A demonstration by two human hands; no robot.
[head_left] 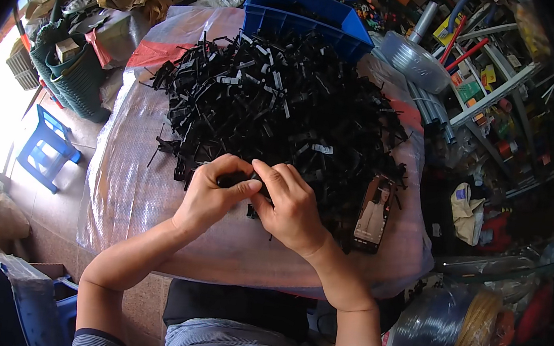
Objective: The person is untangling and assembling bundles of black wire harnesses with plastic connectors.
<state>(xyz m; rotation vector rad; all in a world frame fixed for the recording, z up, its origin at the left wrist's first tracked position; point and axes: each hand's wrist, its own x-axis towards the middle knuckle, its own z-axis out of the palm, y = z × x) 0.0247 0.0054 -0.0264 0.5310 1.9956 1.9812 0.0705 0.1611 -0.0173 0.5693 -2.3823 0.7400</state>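
L hand (211,190) & R hand (290,205) are up close together over the near edge of the black pile (277,105), approx. mid-table. L hand: fingers curled, thumb & index nearly closed on a small black piece (227,180), mostly hidden by the fingers, so exact shape n/a. R hand: also curled, thumb & index tips right at the L thumb, by the same pc; can't tell if it has a grip on it too. Pile = lots of small black plastic pcs, heaped on a pale, shiny plastic sheet (133,158) w/ reddish bands. Blue bin (266,22) stands just behind the pile, w/ dark stuff inside. Phone-like slab (373,213) lies at the pile's near R edge, to the R of the R hand. Blue stool (50,149) on the floor, L side; clear coil (413,62) far R, near the bin; wrapped roll (436,325) lower R.
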